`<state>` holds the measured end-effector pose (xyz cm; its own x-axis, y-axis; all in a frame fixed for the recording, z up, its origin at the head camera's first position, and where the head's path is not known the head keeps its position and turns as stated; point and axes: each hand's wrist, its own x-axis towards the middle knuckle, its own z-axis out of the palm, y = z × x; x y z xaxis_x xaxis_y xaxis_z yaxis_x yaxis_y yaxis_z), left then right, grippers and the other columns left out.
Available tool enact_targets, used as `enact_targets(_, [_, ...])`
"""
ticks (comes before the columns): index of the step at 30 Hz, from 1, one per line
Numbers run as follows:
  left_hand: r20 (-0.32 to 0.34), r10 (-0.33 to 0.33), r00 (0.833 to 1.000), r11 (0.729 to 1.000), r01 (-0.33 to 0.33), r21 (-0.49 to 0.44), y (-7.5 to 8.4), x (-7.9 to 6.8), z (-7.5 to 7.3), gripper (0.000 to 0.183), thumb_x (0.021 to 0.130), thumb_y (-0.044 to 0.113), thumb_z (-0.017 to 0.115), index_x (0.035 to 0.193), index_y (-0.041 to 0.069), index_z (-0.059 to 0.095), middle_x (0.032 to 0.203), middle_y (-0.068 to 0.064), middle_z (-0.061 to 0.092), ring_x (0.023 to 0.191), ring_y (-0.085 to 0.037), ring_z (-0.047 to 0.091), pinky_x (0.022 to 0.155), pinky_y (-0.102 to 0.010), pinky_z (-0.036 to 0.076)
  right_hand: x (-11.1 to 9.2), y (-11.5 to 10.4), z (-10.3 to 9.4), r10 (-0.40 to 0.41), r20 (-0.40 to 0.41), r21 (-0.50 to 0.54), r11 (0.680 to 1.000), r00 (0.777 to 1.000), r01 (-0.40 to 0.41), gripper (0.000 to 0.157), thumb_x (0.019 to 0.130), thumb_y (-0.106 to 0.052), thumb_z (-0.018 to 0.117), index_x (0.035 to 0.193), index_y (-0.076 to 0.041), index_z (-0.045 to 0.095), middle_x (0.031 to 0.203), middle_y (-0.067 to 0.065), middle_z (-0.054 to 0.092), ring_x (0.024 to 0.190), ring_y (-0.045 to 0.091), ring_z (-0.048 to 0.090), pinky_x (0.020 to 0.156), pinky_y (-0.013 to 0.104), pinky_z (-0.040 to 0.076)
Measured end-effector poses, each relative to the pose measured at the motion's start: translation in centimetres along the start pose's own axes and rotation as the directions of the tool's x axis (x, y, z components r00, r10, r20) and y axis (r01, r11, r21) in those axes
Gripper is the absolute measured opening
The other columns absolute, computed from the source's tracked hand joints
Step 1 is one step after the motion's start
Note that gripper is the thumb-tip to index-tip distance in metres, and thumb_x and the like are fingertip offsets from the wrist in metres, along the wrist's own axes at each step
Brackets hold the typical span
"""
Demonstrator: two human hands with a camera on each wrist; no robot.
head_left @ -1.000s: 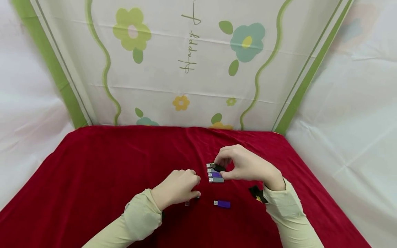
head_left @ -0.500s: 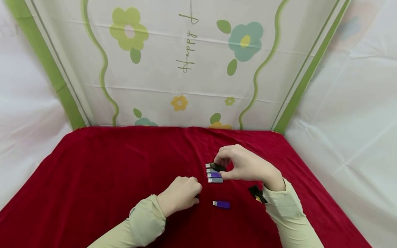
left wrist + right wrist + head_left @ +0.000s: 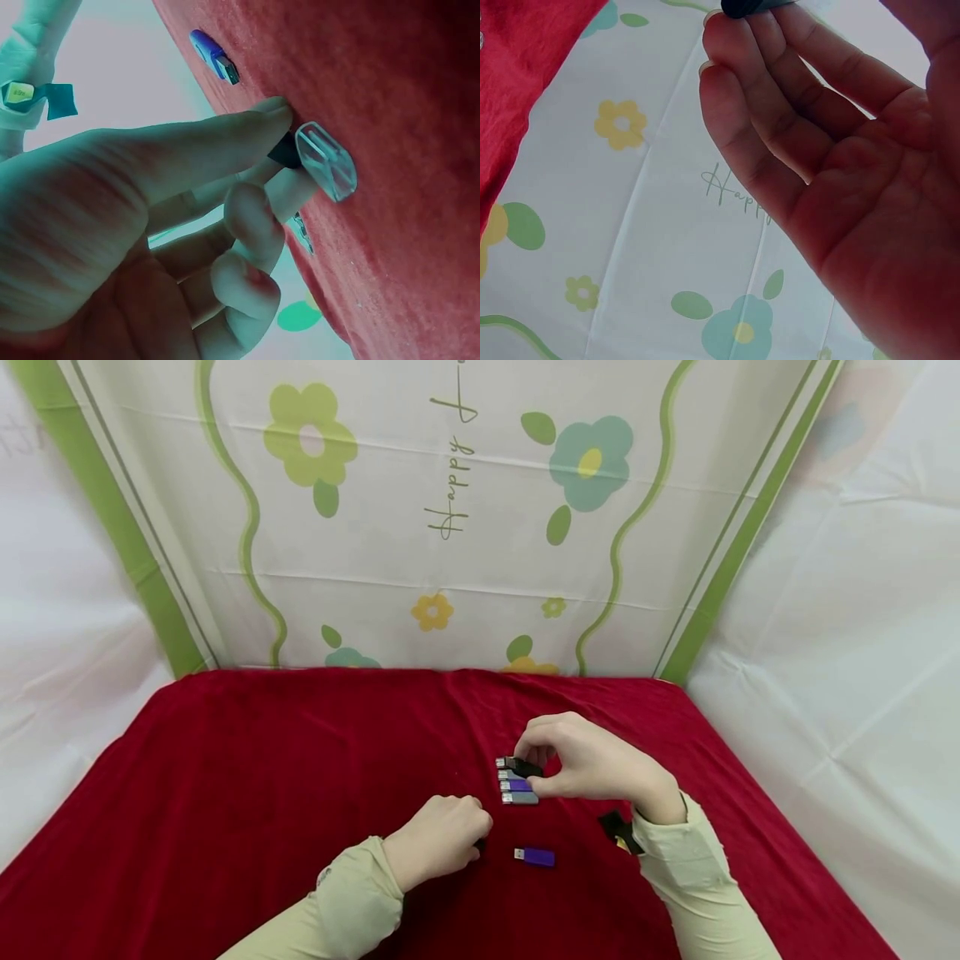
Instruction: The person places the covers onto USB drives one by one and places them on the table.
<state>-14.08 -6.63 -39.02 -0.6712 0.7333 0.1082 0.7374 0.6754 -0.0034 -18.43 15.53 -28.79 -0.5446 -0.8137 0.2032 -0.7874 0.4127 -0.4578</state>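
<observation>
My left hand [image 3: 441,839] pinches a small black USB stick [image 3: 285,151] between thumb and forefinger. A clear plastic cap [image 3: 327,162] covers its end, just above the red cloth in the left wrist view. My right hand [image 3: 588,760] grips a black USB stick [image 3: 527,767] by its body, at the far end of a row of sticks. In that row lie a purple USB stick [image 3: 517,786] and a grey USB stick [image 3: 521,798], plugs to the left. The right fingers partly hide the row. Nearer me lies another purple USB stick [image 3: 538,857], apart from both hands.
A red velvet cloth [image 3: 285,777] covers the table. Behind it hangs a white flowered curtain [image 3: 480,560], with white sheets [image 3: 840,652] at both sides. A black strap with a yellow tag [image 3: 620,833] sits at the right wrist.
My left hand has moved a little to the right with the capped stick, which its fingers now hide in the head view. The right hand has stayed almost still.
</observation>
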Motion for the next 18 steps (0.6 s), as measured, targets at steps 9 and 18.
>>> enact_targets(9, [0.036,-0.003,0.999,0.994,0.007,-0.11,-0.12,-0.07,-0.13,0.026,0.072,0.013,0.087,0.068,0.02,0.062,0.068,0.009,0.049,0.06,-0.008,0.051,0.05,-0.023,0.042,-0.04,0.05,0.03,0.004,-0.001,-0.003,1.0,1.0,-0.004,0.022,0.076,-0.002,0.073,0.093,-0.015,0.069,0.088,-0.011,0.061,0.076,0.01,0.061,0.069,0.025,0.051])
enact_targets(18, [0.031,-0.004,1.0,0.981,0.01,-0.196,-0.5,0.19,-0.06,0.022,0.074,0.011,0.086,0.075,0.017,0.065,0.073,0.007,0.048,0.062,-0.006,0.05,0.052,-0.019,0.042,-0.13,0.0,-0.04,0.002,-0.009,-0.018,1.0,1.0,-0.002,0.022,0.076,-0.003,0.075,0.093,-0.016,0.069,0.087,-0.012,0.06,0.076,0.007,0.059,0.069,0.025,0.051])
